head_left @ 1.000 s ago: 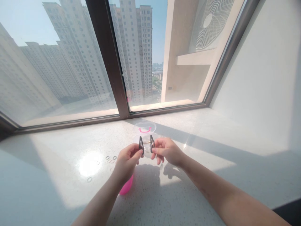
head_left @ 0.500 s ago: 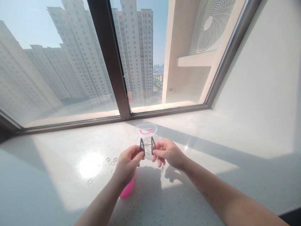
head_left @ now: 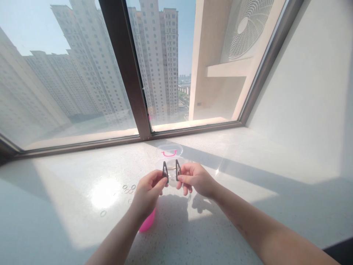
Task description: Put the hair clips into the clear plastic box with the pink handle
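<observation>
Between thumb and fingers, my left hand (head_left: 150, 187) pinches a black snap hair clip (head_left: 165, 171), its narrow end up. A matching black hair clip (head_left: 178, 170) is pinched in my right hand (head_left: 196, 179), also upright. A small gap separates the two clips. Behind them stands a clear plastic case (head_left: 162, 162), its oval lid (head_left: 180, 150) with a pink handle tipped back toward the window. My hands and the clips hide part of the case. Something gold-coloured and thin shows between the clips; I cannot tell what it is.
Several thin hair ties (head_left: 129, 190) lie on the speckled white sill (head_left: 220, 235) left of my hands. A pink object (head_left: 147, 222) is partly covered by my left forearm. The brown window frame (head_left: 82, 147) borders the far edge, and a white wall (head_left: 306, 95) rises on the right.
The whole view has shifted slightly, so everything sits a little further left. Both hands keep their grip on the hair clips, with no clear movement otherwise.
</observation>
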`<state>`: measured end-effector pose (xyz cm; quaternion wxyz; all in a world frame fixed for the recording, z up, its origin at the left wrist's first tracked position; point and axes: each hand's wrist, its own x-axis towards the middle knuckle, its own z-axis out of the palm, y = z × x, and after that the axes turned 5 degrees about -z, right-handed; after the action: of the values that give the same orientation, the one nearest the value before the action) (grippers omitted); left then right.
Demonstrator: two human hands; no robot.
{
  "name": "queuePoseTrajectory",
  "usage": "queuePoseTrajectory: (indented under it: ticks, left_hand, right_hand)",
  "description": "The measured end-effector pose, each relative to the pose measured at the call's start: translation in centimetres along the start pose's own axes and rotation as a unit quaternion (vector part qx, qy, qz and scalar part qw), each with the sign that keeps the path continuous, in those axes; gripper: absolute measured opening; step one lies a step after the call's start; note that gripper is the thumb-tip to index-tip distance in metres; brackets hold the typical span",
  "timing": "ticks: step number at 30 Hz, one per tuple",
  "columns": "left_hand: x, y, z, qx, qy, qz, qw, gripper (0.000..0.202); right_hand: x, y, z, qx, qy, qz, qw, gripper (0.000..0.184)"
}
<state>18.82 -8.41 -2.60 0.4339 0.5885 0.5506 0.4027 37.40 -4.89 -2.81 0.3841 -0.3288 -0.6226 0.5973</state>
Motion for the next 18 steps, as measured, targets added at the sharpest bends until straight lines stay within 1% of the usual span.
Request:
queuePoseTrajectory:
  ticks: [9,18]
  left_hand:
    - [-0.03,0.11,0.03,-0.001,0.011,0.006,1.000,0.017]
    - [0.11,-0.24,-0.02,-0.003,0.015,0.006,1.000,0.018]
  right_hand:
    - [0.04,0.11,-0.03,0.004,-0.001,-0.010,1.000,0.013]
    - [-0.03,-0.09,-0.03,-0.019,0.011,-0.015,1.000,0.012]
